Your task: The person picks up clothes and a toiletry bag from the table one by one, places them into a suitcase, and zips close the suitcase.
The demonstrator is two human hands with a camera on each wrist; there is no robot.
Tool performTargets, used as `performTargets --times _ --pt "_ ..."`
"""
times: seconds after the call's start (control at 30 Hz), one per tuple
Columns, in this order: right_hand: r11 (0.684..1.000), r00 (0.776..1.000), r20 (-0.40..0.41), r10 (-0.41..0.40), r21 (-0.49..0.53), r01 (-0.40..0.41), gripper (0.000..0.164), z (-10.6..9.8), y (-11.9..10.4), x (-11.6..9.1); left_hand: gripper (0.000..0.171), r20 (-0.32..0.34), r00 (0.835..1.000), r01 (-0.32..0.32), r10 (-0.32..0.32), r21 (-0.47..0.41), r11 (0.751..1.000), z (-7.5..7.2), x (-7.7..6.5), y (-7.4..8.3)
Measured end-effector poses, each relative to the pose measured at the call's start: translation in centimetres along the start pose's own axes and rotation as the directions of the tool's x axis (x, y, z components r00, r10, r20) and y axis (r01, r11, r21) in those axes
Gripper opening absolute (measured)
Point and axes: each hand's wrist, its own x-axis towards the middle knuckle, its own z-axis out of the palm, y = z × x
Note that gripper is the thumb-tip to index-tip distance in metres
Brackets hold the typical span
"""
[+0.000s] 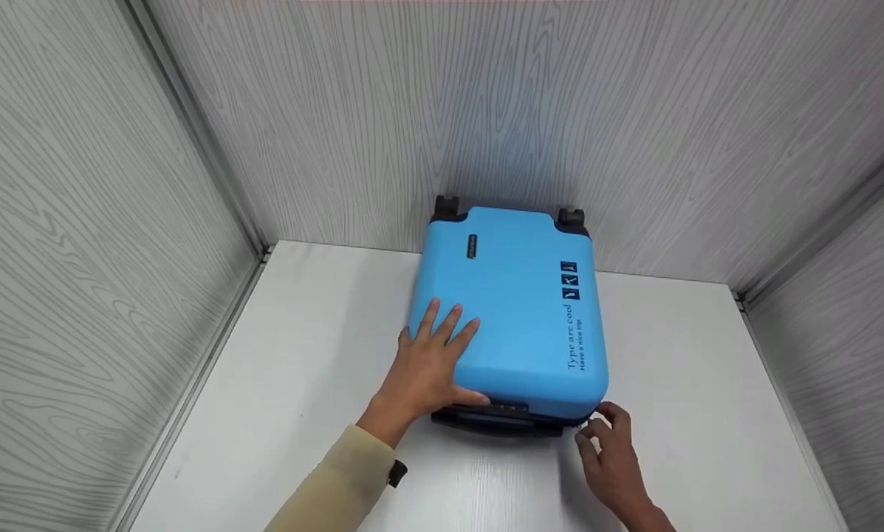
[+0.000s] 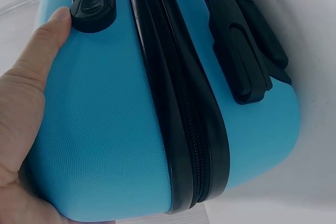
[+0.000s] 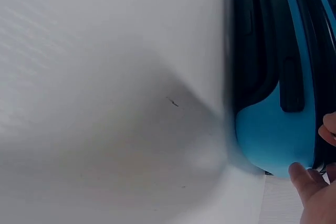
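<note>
A light-blue hard-shell suitcase [image 1: 515, 310] lies flat, its wheels towards the back wall and its black carry handle [image 1: 497, 423] facing me. My left hand [image 1: 430, 366] rests on the shell's near left part with fingers spread. In the left wrist view its thumb [image 2: 44, 45] touches the edge of the black combination lock [image 2: 94, 3]. A black-edged zipper [image 2: 184, 93] runs round the side. At the near right corner, my right hand [image 1: 613, 458] has its fingers curled at the zipper, pinching a small shiny zipper pull [image 3: 321, 169], mostly hidden by the fingers.
The suitcase lies on a white tabletop [image 1: 323, 332], close to the grey wood-grain back wall [image 1: 338, 133]. Side panels of the same pattern stand left and right. Two black wheels [image 1: 447, 205] stick out at the suitcase's far end.
</note>
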Motion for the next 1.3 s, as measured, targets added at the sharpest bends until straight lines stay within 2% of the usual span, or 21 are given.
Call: performTargets --times 0.1,0.2,0.27,0.37,0.47,0.63,0.8,1.07,1.3 --pt "0.999 0.999 0.016 0.041 0.011 -0.041 0.024 0.2 -0.4 -0.1 0.124 -0.006 1.000 -0.003 0.003 0.010 1.000 0.0 -0.1 0.0" --pt "0.998 0.999 -0.036 0.034 -0.050 -0.036 0.019 0.7 -0.8 -0.3 0.124 -0.009 1.000 -0.002 0.002 0.015 1.000 0.0 -0.1 0.0" --pt "0.989 0.995 -0.100 -0.017 -0.145 0.003 0.016 1.1 -0.9 -0.5 0.124 -0.008 1.000 -0.004 0.005 0.014 1.000 0.0 -0.1 0.0" --pt "0.954 0.976 -0.181 -0.120 -0.294 0.063 0.015 1.7 -1.0 -0.8 0.124 -0.011 1.000 -0.008 0.008 0.005 1.000 0.0 -0.2 0.0" --pt "0.923 0.957 -0.196 -0.213 -0.362 0.132 0.017 2.1 -1.0 -1.1 0.123 -0.011 1.000 -0.002 0.002 0.008 1.000 -0.1 -0.2 0.0" --pt "0.901 0.941 -0.165 -0.295 -0.375 0.217 0.021 2.6 -1.4 -0.8 0.123 0.000 1.000 0.005 -0.005 0.012 1.000 -0.2 -0.2 0.0" --pt "0.908 0.949 -0.154 -0.275 -0.367 0.204 0.024 3.1 -1.8 -0.5 0.123 0.007 1.000 0.000 0.000 -0.003 1.000 -0.2 -0.2 -0.1" --pt "0.894 0.944 -0.132 -0.302 -0.383 0.232 0.027 3.3 -2.4 -0.4 0.123 0.004 1.000 -0.003 0.003 0.027 1.000 -0.3 -0.1 0.0" --pt "0.890 0.946 -0.124 -0.298 -0.394 0.229 0.022 3.7 -3.0 -0.5 0.123 -0.002 1.000 -0.008 0.008 0.019 1.000 -0.1 -0.1 0.0"
